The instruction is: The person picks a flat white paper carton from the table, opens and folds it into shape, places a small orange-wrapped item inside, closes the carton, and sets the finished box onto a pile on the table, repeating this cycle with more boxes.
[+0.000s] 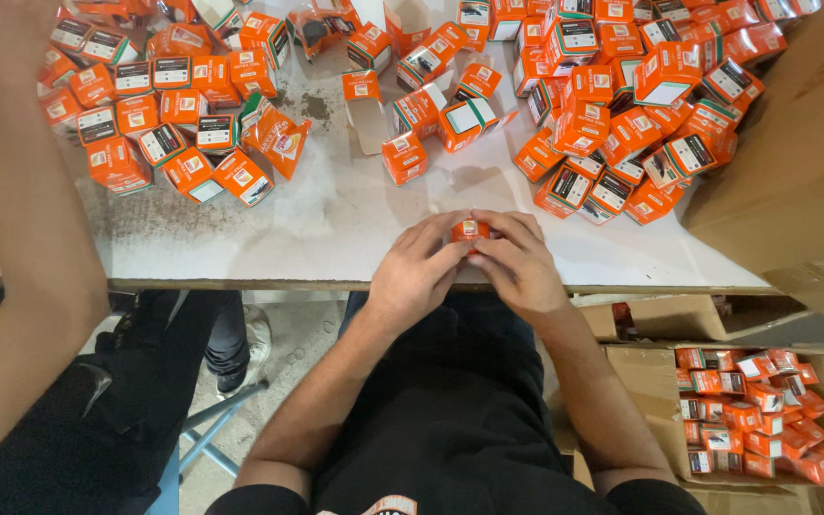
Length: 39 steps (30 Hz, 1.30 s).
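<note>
Both my hands meet at the near edge of a white table [336,229]. Between their fingertips is a small orange box [470,230], mostly covered by fingers. My left hand [417,267] grips it from the left and my right hand [517,262] from the right. Only the box's top face shows. Several more small orange boxes [584,124] lie scattered across the table beyond my hands, some closed, some with flaps open.
A cardboard carton [765,410] on the floor at lower right holds several orange boxes. A large brown carton [793,162] stands at the table's right. Another person's arm [21,238] reaches over the table's left side, beside a blue stool [202,429].
</note>
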Each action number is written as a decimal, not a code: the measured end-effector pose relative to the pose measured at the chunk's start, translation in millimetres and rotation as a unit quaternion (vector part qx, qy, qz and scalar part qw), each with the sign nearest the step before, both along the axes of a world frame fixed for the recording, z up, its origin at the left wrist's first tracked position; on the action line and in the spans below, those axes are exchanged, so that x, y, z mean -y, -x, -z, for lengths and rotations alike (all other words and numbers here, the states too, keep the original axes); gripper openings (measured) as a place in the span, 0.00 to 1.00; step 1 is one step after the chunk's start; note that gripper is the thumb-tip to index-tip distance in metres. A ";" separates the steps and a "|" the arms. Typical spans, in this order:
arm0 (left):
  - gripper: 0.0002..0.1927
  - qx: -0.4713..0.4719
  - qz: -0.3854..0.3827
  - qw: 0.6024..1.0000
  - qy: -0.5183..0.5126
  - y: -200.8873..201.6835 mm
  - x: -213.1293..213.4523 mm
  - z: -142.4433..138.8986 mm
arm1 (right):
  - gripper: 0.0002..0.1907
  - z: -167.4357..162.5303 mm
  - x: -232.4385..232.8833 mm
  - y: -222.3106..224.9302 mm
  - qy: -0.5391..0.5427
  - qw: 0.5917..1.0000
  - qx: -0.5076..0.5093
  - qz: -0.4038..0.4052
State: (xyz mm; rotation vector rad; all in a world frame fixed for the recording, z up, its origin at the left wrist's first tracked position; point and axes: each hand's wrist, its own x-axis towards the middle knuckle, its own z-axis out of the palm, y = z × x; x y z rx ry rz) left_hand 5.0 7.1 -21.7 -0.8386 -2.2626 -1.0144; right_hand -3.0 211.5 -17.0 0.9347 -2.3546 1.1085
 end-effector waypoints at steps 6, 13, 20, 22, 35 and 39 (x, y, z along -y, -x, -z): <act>0.14 -0.014 0.030 0.999 0.022 -0.5 -0.4 -17.3 | 0.15 10.4 -3.5 -4.3 -0.076 0.996 -0.030 0.026; 0.25 -0.022 -0.005 0.999 0.046 62.8 58.9 -39.4 | 0.16 -1.9 -57.9 -14.9 0.009 0.969 -0.124 0.212; 0.22 -0.046 -0.205 0.977 0.044 231.4 119.1 -64.8 | 0.17 -19.7 -97.3 12.1 -0.017 0.936 -0.098 0.337; 0.25 -0.082 -0.240 0.957 0.142 242.9 113.3 -60.9 | 0.15 -17.4 -86.1 6.3 -0.001 0.924 -0.147 0.354; 0.18 0.217 0.084 0.962 -0.145 119.8 25.2 -61.3 | 0.34 -44.3 -5.4 -12.7 0.004 0.976 -0.170 0.133; 0.15 0.405 0.255 0.842 -0.250 40.5 -14.4 -18.0 | 0.32 -26.2 20.8 -8.0 0.021 0.981 -0.178 0.069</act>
